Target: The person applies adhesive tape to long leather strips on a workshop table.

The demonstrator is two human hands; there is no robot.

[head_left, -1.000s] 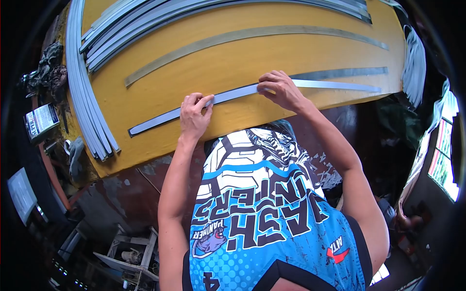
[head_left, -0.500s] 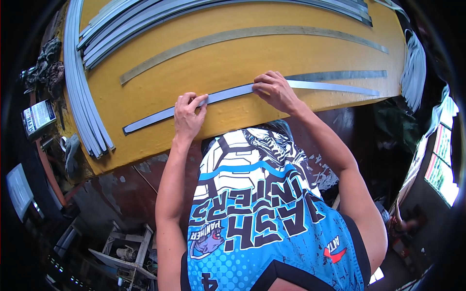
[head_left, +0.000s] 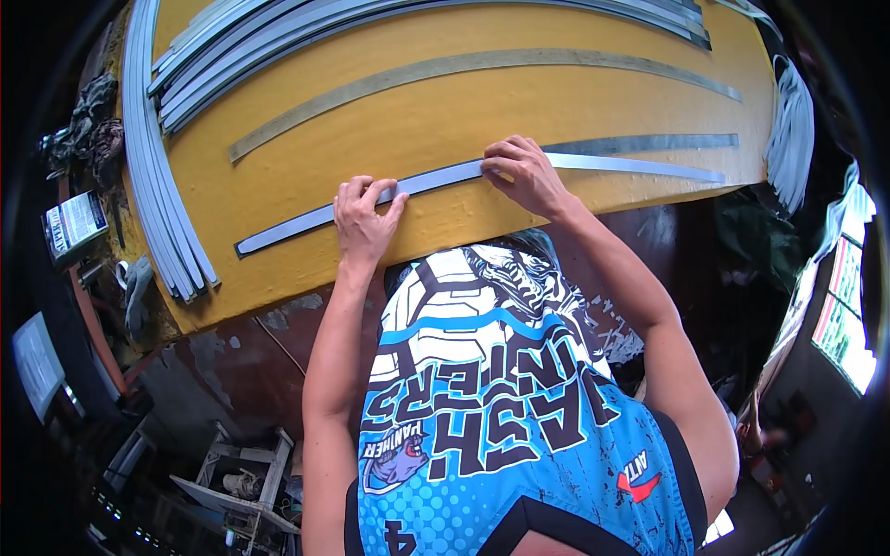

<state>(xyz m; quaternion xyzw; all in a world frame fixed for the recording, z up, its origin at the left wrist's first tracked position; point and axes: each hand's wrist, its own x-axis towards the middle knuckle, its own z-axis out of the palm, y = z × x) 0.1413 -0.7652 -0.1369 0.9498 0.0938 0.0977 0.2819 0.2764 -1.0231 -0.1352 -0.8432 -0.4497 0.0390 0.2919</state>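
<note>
A light strip (head_left: 297, 223) lies over a dark strip (head_left: 640, 145) near the front edge of the yellow table. The two overlap at the left and spread apart at the right. My left hand (head_left: 366, 218) touches the overlapped part left of centre, its thumb and index finger apart on either side of the light strip. My right hand (head_left: 527, 174) pinches the light strip where the two strips part, fingers closed around it. Beyond them a single curved tan strip (head_left: 482, 60) lies on the table.
Bundled grey strips (head_left: 371, 51) lie at the table's far side, more long strips (head_left: 158, 176) along its left side. A bunch of strips (head_left: 791, 139) hangs at the right edge. A labelled packet (head_left: 76, 222) is at left, a wooden stand (head_left: 243, 486) below.
My left thumb has moved away from the index finger, widening the gap between them. My right hand has barely moved, and the strips lie as before.
</note>
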